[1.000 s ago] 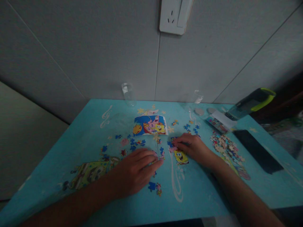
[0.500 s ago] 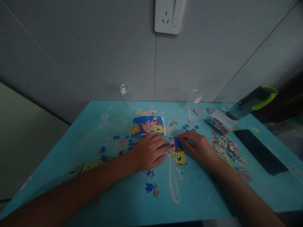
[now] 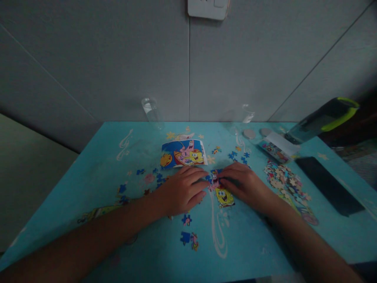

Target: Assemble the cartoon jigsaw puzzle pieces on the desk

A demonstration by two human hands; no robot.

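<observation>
A partly joined jigsaw puzzle [image 3: 225, 197] with a yellow cartoon face and a pink figure lies flat on the table between my hands. My right hand [image 3: 243, 180] covers its upper right part, with thumb and fingertips drawn close together on the joined pieces. At the left edge of the puzzle is my left hand [image 3: 187, 188], fingers stretched out, fingertips beside a small blue piece [image 3: 208, 178]. Behind that hand stands a curved picture card [image 3: 184, 153] showing the same characters. Loose blue pieces [image 3: 185, 237] lie in front of and left of my left hand.
A heap of jigsaw pieces [image 3: 284, 179] lies right of my right hand, beside a dark flat strip [image 3: 330, 186]. Farther back are a small printed box [image 3: 275, 151], two round lids [image 3: 249, 134], clear tubes [image 3: 153, 112] and a tilted dark bottle [image 3: 318, 122].
My right hand has shifted left from the puzzle's upper right edge onto its pieces, covering more of it. My left hand stays nearly in place. The view has tipped slightly down.
</observation>
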